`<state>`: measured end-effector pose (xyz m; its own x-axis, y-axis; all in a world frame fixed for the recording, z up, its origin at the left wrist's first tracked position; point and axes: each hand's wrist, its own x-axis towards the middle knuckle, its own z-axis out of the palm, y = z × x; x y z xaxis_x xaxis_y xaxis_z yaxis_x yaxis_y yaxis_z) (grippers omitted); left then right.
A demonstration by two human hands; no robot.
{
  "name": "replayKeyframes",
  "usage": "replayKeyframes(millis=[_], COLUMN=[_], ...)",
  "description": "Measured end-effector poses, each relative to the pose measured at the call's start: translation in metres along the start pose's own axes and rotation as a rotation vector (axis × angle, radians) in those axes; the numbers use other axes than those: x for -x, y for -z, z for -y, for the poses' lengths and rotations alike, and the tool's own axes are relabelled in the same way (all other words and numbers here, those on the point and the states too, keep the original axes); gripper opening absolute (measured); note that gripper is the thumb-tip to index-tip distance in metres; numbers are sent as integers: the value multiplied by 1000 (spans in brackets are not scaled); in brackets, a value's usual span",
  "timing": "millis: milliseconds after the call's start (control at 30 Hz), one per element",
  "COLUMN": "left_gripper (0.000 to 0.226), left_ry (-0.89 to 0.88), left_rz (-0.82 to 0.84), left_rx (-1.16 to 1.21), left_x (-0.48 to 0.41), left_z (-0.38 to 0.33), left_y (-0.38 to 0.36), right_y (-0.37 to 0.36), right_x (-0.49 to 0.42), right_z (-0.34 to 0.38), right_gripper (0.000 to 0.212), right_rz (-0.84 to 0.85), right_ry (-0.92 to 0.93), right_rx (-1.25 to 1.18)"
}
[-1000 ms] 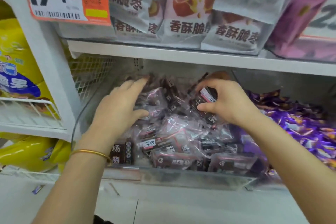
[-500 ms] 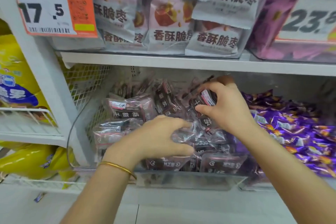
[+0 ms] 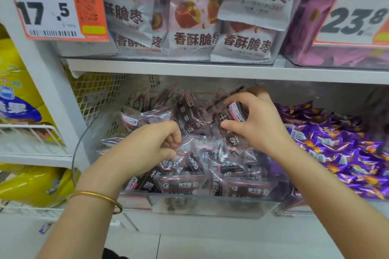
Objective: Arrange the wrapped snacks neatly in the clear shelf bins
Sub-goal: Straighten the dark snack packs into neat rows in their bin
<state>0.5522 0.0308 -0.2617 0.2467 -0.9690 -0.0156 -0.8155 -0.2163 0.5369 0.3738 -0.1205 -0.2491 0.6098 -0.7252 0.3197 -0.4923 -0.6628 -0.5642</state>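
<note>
A clear shelf bin (image 3: 210,206) on the lower shelf is heaped with small dark wrapped snacks (image 3: 246,189) in see-through film. My left hand (image 3: 145,149), with a gold bangle on its wrist, rests on the middle of the heap, its fingers curled on the film of a wrapped snack. My right hand (image 3: 256,124) is deeper in the bin at the right and pinches an upright dark wrapped snack (image 3: 231,120) between thumb and fingers. The snacks under both hands are partly hidden.
To the right lies a bin of purple wrapped candies (image 3: 341,149). The upper shelf (image 3: 210,69) carries grey-pink snack bags and two price tags (image 3: 56,6). Yellow bags (image 3: 19,94) and white wire racks stand at the left, behind a white upright post.
My left hand moved from the bin's far left side to the middle front of the heap and curled its fingers. My right hand stayed on the upright snack.
</note>
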Motion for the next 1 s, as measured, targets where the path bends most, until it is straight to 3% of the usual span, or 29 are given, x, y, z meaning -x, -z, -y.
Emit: replayKeyframes(millis=[100,167,233,267,333,433,500,533,600,667,767,867,1000], left_gripper=[22,15,10,12,24,45,43,39,31,30,40,53,54], left_ry=[4,-7,-58,-102,-215,-264,-158,-108,-76,-117,-127,-15,15], left_rz=[-77,-322,-603,-651,-539,-185,-4,45,16,-16,160,379,428], left_rx=[68,103,127,156,142,-31,-149,-231,-442,-483,-389,-478,-418], left_x=[0,2,3,2,-8,-33,-46,-51,-63,-82,-117,-141,-150], left_z=[-1,-8,-20,-27,-42,-53,-50,-48,-54,-71,-92,-90,-81], left_y=[1,7,15,18,17,-4,-13,-12,-5,-5,-26,-42,-47], right_y=[-3,-13,-29,-38,-50,-35,-12,4,31,42,37,33,28], right_x=[2,9,18,22,26,28,32,36,36,29,21,19,22], right_z=[10,17,23,25,25,21,10,3,-13,-29,-47,-52,-54], right_gripper=[43,41,38,38,53,79,67,55,36,28,34,43,43], right_rz=[25,59,217,315,420,485,493,420,141,34,110,66,30], right_ry=[-5,49,86,97,106,117,112,116,190,165,41,-14,-35], right_rx=[-158,-239,-259,-231,-159,-126,-71,-1,161,251,153,-19,-97])
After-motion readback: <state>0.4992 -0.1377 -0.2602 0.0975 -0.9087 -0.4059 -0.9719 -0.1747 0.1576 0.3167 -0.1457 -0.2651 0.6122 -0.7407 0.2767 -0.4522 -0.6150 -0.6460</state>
